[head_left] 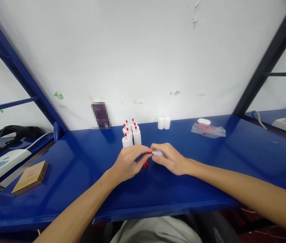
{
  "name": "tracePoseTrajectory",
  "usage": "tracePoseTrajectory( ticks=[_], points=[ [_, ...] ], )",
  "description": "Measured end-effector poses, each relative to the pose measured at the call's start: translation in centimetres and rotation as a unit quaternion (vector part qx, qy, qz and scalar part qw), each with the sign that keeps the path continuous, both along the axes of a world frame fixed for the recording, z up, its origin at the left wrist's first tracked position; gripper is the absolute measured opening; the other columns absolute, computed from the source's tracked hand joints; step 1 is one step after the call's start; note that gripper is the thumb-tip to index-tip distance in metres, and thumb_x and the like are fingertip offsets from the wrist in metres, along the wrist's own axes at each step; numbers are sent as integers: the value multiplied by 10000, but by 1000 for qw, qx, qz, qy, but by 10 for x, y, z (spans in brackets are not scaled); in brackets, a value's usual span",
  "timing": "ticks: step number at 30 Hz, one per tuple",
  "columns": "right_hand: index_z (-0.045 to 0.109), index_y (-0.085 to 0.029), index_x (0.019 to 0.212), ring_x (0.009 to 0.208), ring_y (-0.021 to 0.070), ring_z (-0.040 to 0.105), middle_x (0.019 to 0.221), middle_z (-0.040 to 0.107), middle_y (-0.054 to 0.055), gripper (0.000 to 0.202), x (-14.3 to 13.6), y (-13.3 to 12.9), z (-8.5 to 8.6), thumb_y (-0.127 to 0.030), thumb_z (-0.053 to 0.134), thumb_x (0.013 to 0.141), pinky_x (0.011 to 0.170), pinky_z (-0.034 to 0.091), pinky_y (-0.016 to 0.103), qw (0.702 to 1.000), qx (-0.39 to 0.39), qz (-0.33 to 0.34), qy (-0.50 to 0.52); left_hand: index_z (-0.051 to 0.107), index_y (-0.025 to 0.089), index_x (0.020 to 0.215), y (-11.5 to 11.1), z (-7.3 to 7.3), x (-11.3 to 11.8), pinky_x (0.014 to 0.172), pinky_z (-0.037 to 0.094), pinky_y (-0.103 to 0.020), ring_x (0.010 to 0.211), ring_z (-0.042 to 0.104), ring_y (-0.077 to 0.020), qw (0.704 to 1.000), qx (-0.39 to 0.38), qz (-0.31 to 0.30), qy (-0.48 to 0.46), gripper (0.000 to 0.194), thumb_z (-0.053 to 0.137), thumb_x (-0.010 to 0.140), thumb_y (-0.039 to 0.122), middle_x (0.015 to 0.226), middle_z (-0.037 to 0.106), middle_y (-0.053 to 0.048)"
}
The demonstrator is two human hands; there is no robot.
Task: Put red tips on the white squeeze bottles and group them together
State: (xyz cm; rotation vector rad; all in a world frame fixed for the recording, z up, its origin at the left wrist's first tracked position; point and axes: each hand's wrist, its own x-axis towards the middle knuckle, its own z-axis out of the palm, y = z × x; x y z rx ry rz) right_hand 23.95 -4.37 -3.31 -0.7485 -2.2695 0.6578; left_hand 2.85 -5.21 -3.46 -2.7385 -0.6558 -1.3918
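Fingers (144, 148) hold red cap (150, 153) against white piece (158, 153).

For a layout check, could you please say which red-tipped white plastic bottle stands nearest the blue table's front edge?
The red-tipped white plastic bottle at the left row's front; the other standing ones are nearer the white wall.

Glossy blue table (209, 189) stands against white painted wall (133, 50). Wall above table: scuffed, small green patches (59, 95). Blue metal post (26, 76) at table's left end; black metal post (271, 54) at its right. Dark red floor (236, 222) visible below table.
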Motion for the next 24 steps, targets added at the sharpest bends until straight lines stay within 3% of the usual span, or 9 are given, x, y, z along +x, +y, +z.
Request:
tracePoseTrajectory(
  ticks=[6, 12, 17, 24],
  points=[
    [567, -170, 821, 606, 115, 445, 681, 530, -30, 411, 1, 2, -4, -515, 408, 978, 593, 289, 237, 1000, 7, 3, -13, 617, 174, 1059, 1, 0, 1, 754, 519, -235, 833, 646, -127, 999, -23, -23, 29, 166, 586, 909, 109, 943, 694, -45],
    [574, -169, 729, 576, 105, 403, 608, 469, -42, 434, -1, -1, 1, -495, 419, 970, 578, 269, 236, 997, 2, -32, -68, 618, 174, 1014, 0, -4, 1, 569, 411, -205, 551, 504, -80, 997, -33, -3, 74, 109, 559, 925, 155, 667, 607, 31],
    [625, -167, 713, 572, 103, 397, 595, 446, -40, 447, -2, -3, 3, -494, 429, 946, 565, 263, 235, 996, -20, -29, -76, 615, 166, 1023, -1, -6, 1, 559, 389, -208, 545, 496, -83, 995, -46, -5, 92, 123, 543, 924, 161, 634, 572, 40],
    [531, -168, 653, 538, 89, 347, 568, 394, -54, 371, -3, -4, 0, -418, 472, 920, 544, 242, 233, 998, -1, -25, -55, 608, 164, 1055, -2, -4, 1, 569, 379, -226, 560, 491, -96, 994, -25, -14, 109, 149, 514, 938, 164, 657, 578, 25]
  ],
)
